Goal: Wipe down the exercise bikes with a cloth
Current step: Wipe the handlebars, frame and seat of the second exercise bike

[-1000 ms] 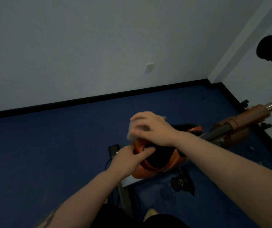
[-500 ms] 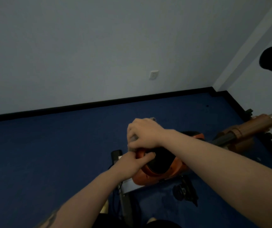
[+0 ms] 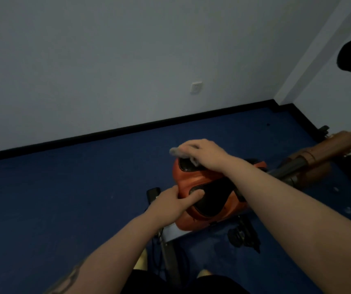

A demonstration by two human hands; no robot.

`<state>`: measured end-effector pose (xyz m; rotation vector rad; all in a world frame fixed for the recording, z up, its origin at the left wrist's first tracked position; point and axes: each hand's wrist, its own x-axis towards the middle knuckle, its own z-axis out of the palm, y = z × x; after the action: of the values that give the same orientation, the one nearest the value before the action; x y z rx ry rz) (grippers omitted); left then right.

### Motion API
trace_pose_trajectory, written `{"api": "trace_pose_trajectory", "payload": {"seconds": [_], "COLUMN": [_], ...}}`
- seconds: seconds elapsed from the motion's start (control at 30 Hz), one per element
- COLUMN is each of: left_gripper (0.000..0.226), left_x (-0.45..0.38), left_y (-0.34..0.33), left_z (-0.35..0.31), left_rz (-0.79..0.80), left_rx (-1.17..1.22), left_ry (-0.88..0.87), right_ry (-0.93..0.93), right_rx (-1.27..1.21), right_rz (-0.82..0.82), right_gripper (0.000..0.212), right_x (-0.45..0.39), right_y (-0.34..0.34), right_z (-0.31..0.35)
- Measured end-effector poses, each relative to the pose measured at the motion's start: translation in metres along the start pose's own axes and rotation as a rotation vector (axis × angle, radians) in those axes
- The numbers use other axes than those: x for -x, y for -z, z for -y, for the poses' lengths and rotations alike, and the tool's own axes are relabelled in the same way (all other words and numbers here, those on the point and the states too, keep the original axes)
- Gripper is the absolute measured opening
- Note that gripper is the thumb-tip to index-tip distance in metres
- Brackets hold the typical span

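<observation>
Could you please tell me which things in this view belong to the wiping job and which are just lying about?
In use:
cloth, under the right hand
bike saddle, orange and black, gripped by the left hand

Lying about:
black adapter on the blue floor
wall socket
bike pedal

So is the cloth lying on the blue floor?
No, the right hand presses the cloth onto the orange seat.

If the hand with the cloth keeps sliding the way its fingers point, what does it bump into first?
Probably nothing: the right hand, pressing the cloth, points past the seat edge toward bare blue floor, though depth is unclear.
</observation>
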<state>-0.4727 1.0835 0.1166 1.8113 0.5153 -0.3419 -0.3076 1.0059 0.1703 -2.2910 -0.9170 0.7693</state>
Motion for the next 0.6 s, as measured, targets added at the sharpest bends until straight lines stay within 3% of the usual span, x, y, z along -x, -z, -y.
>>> {"api": "trace_pose_trajectory", "payload": {"seconds": [0.07,0.17,0.23,0.33,0.43,0.5,0.6], "left_gripper": [0.086,0.115,0.122,0.109,0.097,0.089,0.084], "left_x": [0.0,0.003,0.004,0.002,0.0,0.0,0.003], "left_y": [-0.001,-0.001,0.0,0.006,0.01,0.011,0.012], "left_z": [0.001,0.002,0.0,-0.004,-0.009,-0.011,-0.012], "left_rz": [-0.054,-0.205,-0.302,-0.382,-0.394,-0.409,-0.417], "left_rx": [0.011,0.027,-0.046,-0.231,-0.234,-0.181,-0.162], "left_ry": [-0.039,-0.118,-0.184,-0.361,-0.434,-0.455,-0.444], "right_ry": [-0.031,0.193,0.245,-0.039,-0.343,-0.285,-0.043], "right_rx": [0.092,0.205,0.205,0.248,0.398,0.326,0.227], "right_rz": [-0.098,-0.194,-0.198,-0.301,-0.401,-0.412,-0.319], "right_gripper": [0.033,0.039,0.041,0.036,0.043,0.04,0.042], "right_x": [0.01,0.042,0.051,0.05,0.032,0.02,0.016], "right_y": [-0.003,-0.02,-0.015,-0.001,-0.007,-0.026,-0.039], "right_z": [-0.015,-0.027,-0.037,-0.05,-0.037,-0.016,-0.001]}}
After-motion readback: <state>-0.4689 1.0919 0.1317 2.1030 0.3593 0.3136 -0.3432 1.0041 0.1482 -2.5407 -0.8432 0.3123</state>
